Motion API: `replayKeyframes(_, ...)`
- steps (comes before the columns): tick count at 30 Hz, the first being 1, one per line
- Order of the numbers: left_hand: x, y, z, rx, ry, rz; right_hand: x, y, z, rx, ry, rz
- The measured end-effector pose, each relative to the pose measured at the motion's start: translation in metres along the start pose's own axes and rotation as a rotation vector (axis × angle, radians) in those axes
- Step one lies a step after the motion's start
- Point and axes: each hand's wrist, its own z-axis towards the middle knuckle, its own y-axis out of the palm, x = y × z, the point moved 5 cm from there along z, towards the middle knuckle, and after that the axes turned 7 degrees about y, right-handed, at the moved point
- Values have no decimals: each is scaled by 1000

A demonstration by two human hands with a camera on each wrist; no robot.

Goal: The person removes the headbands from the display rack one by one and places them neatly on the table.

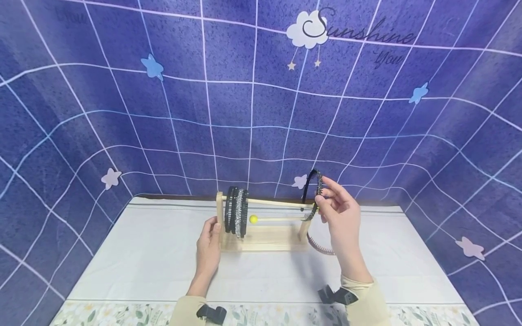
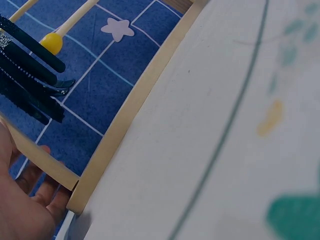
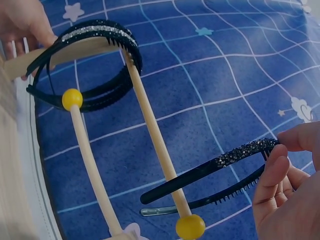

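Observation:
My right hand (image 1: 342,219) pinches a black headband (image 3: 182,185) with glittering stones between thumb and fingers. In the right wrist view its two ends straddle a wooden rod (image 3: 152,125), near the yellow ball (image 3: 190,227) on the rod's tip. The rod belongs to a pale wooden stand (image 1: 269,242) with two rods. At the stand's other end, my left hand (image 1: 209,249) grips the left upright (image 1: 219,208), its fingers behind the wood in the left wrist view. Several black headbands (image 1: 231,210) and a silver glitter one (image 1: 239,213) hang beside that upright.
A brownish toothed headband (image 1: 321,247) lies on the white tablecloth (image 1: 142,253), partly hidden by my right hand. The lower rod ends in another yellow ball (image 1: 253,219). Behind the table hangs a blue grid-patterned curtain (image 1: 261,104).

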Motion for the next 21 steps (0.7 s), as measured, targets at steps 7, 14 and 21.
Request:
replayKeyframes(7,2,1,1,9,20,2,0,-10,2,26,-5,8)
replayKeyframes(14,2,2,0,13,18,-2,-5,-20,3,56,-10,22)
replayKeyframes(21,1,1,0,10,22,-6,-2,-28,3,75,26,15)
